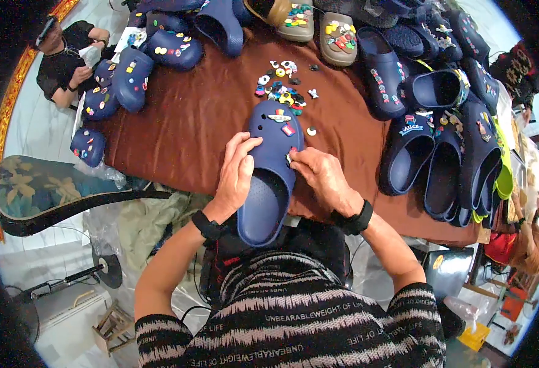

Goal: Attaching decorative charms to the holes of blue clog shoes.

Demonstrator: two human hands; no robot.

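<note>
A blue foam clog (pixel 263 207) lies in front of me, toe pointing away, its heel reaching past the table's near edge. My left hand (pixel 237 175) is wrapped round its left side, with the fingers over the upper. On the right side of the upper, my right hand (pixel 320 175) pinches a small shoe charm (pixel 290 157) against the clog. A saucer-shaped charm (pixel 279 116) and a pink-red charm (pixel 288 130) sit on the toe. Two open holes show at the toe's left. Beyond the toe lies a loose pile of colourful charms (pixel 282 92).
A brown cloth (pixel 177 116) covers the table. Decorated blue clogs (pixel 132 78) stand at the left, and more clogs (pixel 407 162) crowd the right side. Tan clogs (pixel 339 40) are at the far edge. A flowered chair (pixel 42 190) is at the left. Another person (pixel 67 67) sits at the far left.
</note>
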